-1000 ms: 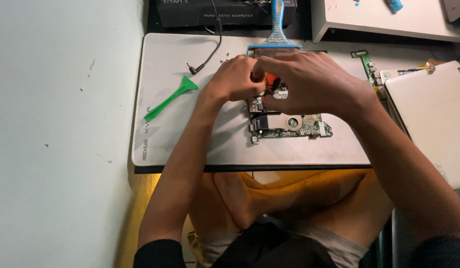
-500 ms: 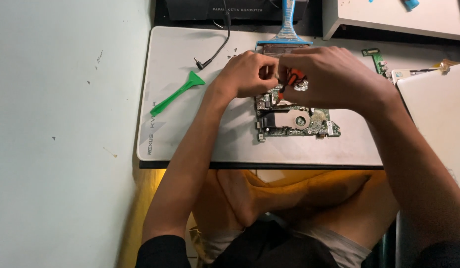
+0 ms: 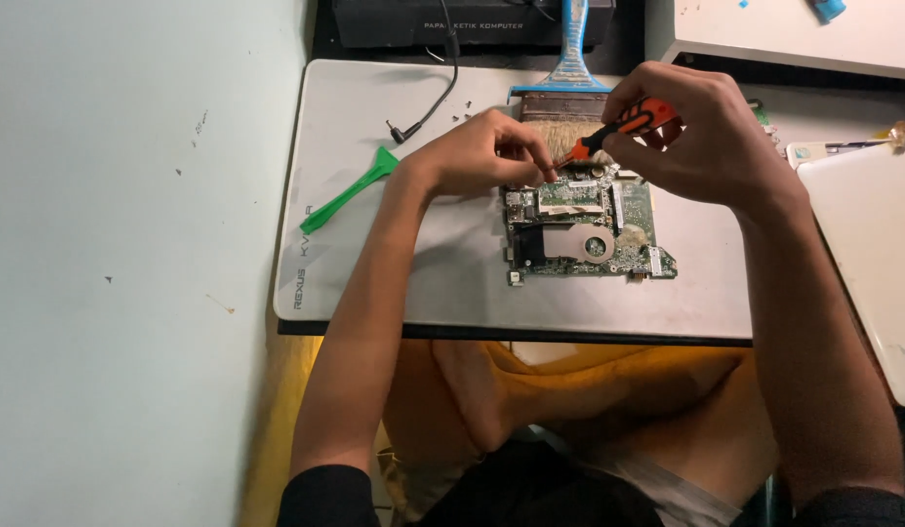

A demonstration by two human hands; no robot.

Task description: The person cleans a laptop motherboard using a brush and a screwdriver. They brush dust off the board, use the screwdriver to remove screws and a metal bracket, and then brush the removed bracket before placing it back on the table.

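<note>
A green laptop motherboard (image 3: pixel 589 229) with a round copper-coloured fan lies on a white desk mat (image 3: pixel 394 254). My right hand (image 3: pixel 696 132) is closed around an orange and black screwdriver (image 3: pixel 623 127), whose tip points down-left toward the board's upper left corner. My left hand (image 3: pixel 477 156) rests at that same corner, with its fingertips pinched together right beside the screwdriver tip. Whether those fingers hold a small part is too small to tell.
A blue-handled brush (image 3: pixel 567 83) lies just behind the board. A green plastic pry tool (image 3: pixel 350 190) and a black cable plug (image 3: pixel 403 132) lie at the mat's left. A white laptop shell (image 3: pixel 867 244) sits at the right, a dark box (image 3: pixel 472 20) at the back.
My right hand has lifted up and to the right off the board, baring the screwdriver and more of the motherboard. My left hand stays at the board's upper left corner.
</note>
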